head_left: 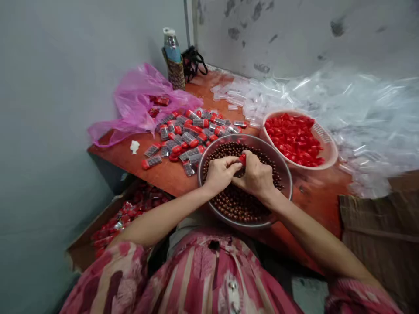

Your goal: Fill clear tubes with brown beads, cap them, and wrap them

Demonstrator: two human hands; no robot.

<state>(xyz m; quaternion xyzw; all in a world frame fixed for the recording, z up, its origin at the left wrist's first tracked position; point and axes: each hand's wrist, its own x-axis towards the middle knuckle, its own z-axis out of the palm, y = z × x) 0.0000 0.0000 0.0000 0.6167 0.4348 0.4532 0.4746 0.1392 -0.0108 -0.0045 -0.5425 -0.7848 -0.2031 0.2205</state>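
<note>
Both hands meet over a metal bowl filled with small brown balls. A small red cap shows between the fingers. My left hand pinches it with thumb and fingertips from the left. Curled round it from the right is my right hand; whatever else lies inside that grip is hidden. Left of the bowl lie several clear containers with red ends, filled with dark balls. To the right, a pale pink basket holds a heap of red caps.
Clear empty plastic tubes spread along the back right. A pink plastic bag and a flask stand at the back left. Below the table edge is a cardboard box of red-ended pieces. Brown cardboard lies right.
</note>
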